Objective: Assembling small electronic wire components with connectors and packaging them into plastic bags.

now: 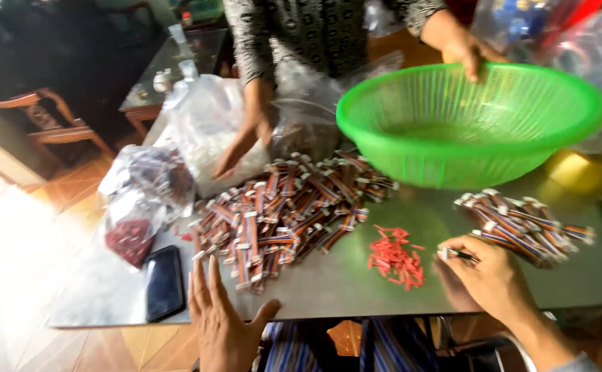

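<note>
A: State the position of each hand.

B: The right hand (492, 279) rests on the metal table (356, 286) at the near right. Its fingers are pinched around a small dark wire piece (461, 255). The left hand (223, 317) lies at the near edge, palm down, fingers spread and released, holding nothing.

A: What lies closest to them?

B: A small bundle of striped cables (521, 224) sits just beyond the right hand, touching the table. A scatter of red plastic bits (395, 258) lies between the two hands. A large heap of the same cables (280, 213) occupies the table centre, just beyond the left hand.

A: And further out?

B: A black phone (163, 281) lies flat at the near left, beside the left hand. Clear plastic bags (151, 193) stand at the far left; one holds dark red parts. Across the table, another person grips the rim of a green basket (473, 120) with one hand (468, 52), raised above the table at the far right. That person's other hand (240, 146) rests on a white bag (208, 124).
</note>
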